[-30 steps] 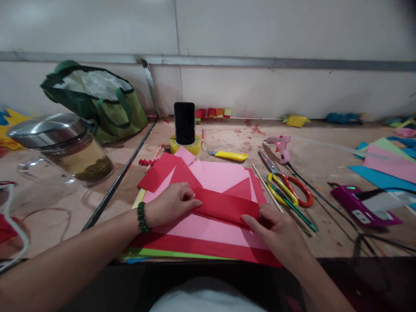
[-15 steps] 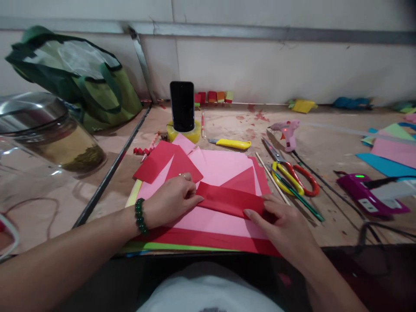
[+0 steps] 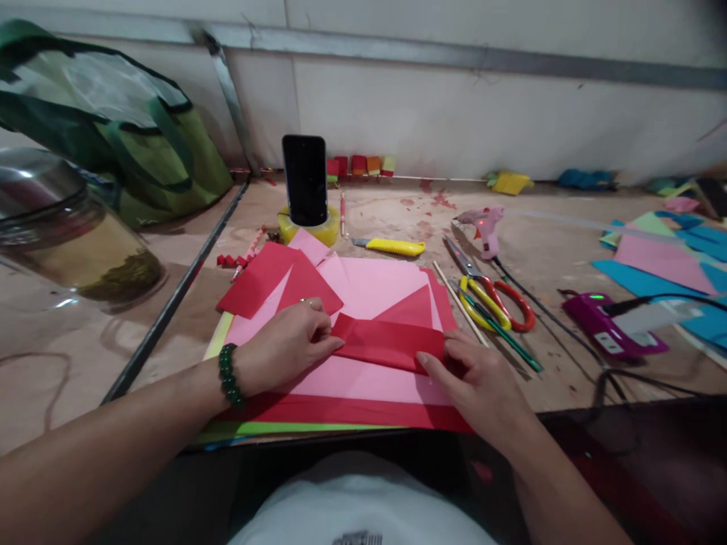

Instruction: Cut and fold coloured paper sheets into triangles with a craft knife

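Note:
A folded strip of red paper (image 3: 389,344) lies across the stack of pink and red sheets (image 3: 363,386) in front of me. My left hand (image 3: 289,341), with a ring and a green bead bracelet, pinches the strip's left end between thumb and curled fingers. At its right end, my right hand (image 3: 482,378) grips the paper, thumb on top and fingers behind. Loose red pieces (image 3: 266,280) rest on the stack beyond my left hand.
Beyond the stack are a phone (image 3: 305,182) on a tape roll (image 3: 310,228) and a yellow cutter (image 3: 394,247). Scissors (image 3: 494,295), a green pencil (image 3: 511,341) and a pink glue gun (image 3: 487,228) lie right. A glass jar (image 3: 85,242) and green bag (image 3: 164,166) stand left.
The camera view has turned slightly right, so everything sits further left in the picture. Both hands keep their hold on the red strip, with little visible movement.

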Demonstrator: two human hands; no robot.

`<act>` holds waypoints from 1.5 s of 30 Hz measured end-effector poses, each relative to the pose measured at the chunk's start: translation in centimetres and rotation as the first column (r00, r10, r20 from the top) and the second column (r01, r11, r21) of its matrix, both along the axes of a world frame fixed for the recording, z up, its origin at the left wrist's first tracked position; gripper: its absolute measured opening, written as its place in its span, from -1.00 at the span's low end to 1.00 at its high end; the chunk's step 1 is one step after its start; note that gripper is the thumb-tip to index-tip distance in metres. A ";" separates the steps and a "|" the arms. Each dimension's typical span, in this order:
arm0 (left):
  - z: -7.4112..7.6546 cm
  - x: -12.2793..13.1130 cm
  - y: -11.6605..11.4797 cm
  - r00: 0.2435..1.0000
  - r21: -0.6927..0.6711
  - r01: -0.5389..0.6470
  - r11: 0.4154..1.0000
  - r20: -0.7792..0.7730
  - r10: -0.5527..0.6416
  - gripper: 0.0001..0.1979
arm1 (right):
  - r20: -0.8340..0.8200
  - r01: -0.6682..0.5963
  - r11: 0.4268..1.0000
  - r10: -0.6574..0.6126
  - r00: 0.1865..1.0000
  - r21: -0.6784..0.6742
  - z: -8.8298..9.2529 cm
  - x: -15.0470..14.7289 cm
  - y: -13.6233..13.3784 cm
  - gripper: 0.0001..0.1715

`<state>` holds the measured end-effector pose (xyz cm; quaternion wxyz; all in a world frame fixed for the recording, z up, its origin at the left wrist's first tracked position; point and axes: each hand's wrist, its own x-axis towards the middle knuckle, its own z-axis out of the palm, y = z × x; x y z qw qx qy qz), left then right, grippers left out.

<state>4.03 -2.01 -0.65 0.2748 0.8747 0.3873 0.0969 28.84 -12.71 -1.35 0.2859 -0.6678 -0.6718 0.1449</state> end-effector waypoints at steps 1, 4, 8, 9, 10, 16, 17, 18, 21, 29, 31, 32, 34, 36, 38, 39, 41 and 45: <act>0.0 0.0 0.0 1.000 -0.002 0.001 1.000 -0.006 -0.001 -0.64 | -0.015 -0.001 1.000 0.001 1.000 -0.003 0.0 0.0 -0.1 -0.56; 0.0 0.0 0.1 1.000 0.001 0.009 1.000 -0.017 -0.009 -0.63 | -0.063 0.011 1.000 -0.012 0.998 -0.019 -0.1 0.2 -0.3 -0.61; 0.2 0.1 0.0 0.999 0.009 0.011 1.000 -0.041 -0.011 -0.64 | -0.094 0.019 1.000 -0.020 0.995 -0.004 -0.3 0.4 -0.6 -0.65; 0.3 0.2 0.0 0.999 0.006 0.008 1.000 -0.046 -0.007 -0.65 | -0.097 0.018 1.000 -0.018 0.995 0.001 -0.3 0.4 -0.7 -0.65; 0.4 0.2 -0.1 0.999 0.001 0.003 1.000 -0.050 -0.003 -0.65 | -0.100 0.017 1.000 -0.016 0.995 0.007 -0.4 0.4 -0.8 -0.66; 0.8 0.2 -0.3 0.998 -0.018 -0.008 1.000 -0.061 0.007 -0.66 | -0.097 0.026 0.999 -0.022 0.995 0.039 -0.6 0.4 -0.9 -0.71; 0.9 0.2 -0.3 0.998 -0.014 -0.007 1.000 -0.066 0.006 -0.66 | -0.098 0.027 0.999 -0.023 0.995 0.042 -0.6 0.4 -0.9 -0.70; 0.9 0.3 -0.3 0.997 -0.011 -0.004 1.000 -0.071 0.004 -0.66 | -0.101 0.028 0.999 -0.023 0.995 0.042 -0.7 0.4 -0.9 -0.70; 0.7 0.3 -0.2 0.997 -0.008 0.005 1.000 -0.073 -0.006 -0.65 | -0.110 0.029 0.999 -0.025 0.994 0.038 -0.8 0.5 -1.0 -0.70; 0.4 0.2 0.3 0.999 -0.028 0.017 0.999 -0.044 -0.019 -0.63 | -0.114 0.012 0.999 -0.007 0.993 0.040 -0.9 0.6 -0.8 -0.68; 0.6 0.2 0.3 0.999 -0.035 0.013 0.999 -0.047 -0.014 -0.62 | -0.108 0.008 0.999 -0.004 0.994 0.033 -0.9 0.7 -0.7 -0.68; 0.7 0.3 0.3 0.999 -0.038 0.011 0.999 -0.050 -0.013 -0.62 | -0.105 0.005 0.999 -0.002 0.994 0.032 -1.0 0.7 -0.7 -0.67; 0.7 0.3 0.3 0.998 -0.039 0.012 0.999 -0.057 -0.014 -0.60 | -0.101 0.003 0.999 0.001 0.995 0.036 -1.0 0.7 -0.6 -0.67; 0.6 0.3 0.3 0.998 -0.032 0.014 0.999 -0.061 -0.016 -0.59 | -0.101 0.009 0.999 -0.004 0.995 0.046 -1.1 0.7 -0.6 -0.68; 0.4 0.2 0.3 0.998 -0.017 0.021 1.000 -0.062 -0.022 -0.59 | -0.104 0.015 0.999 -0.009 0.995 0.049 -1.2 0.7 -0.7 -0.68; 0.3 0.2 0.3 0.997 -0.008 0.025 1.000 -0.068 -0.026 -0.60 | -0.107 0.017 0.999 -0.011 0.994 0.051 -1.2 0.7 -0.7 -0.68; 0.3 0.2 0.2 0.995 0.010 0.034 0.999 -0.092 -0.033 -0.61 | -0.107 0.021 0.998 -0.015 0.994 0.052 -1.2 0.6 -0.8 -0.68; 0.7 0.4 -0.1 0.987 0.036 0.045 0.998 -0.155 -0.039 -0.63 | -0.096 0.023 0.998 -0.019 0.995 0.050 -1.2 0.6 -1.0 -0.69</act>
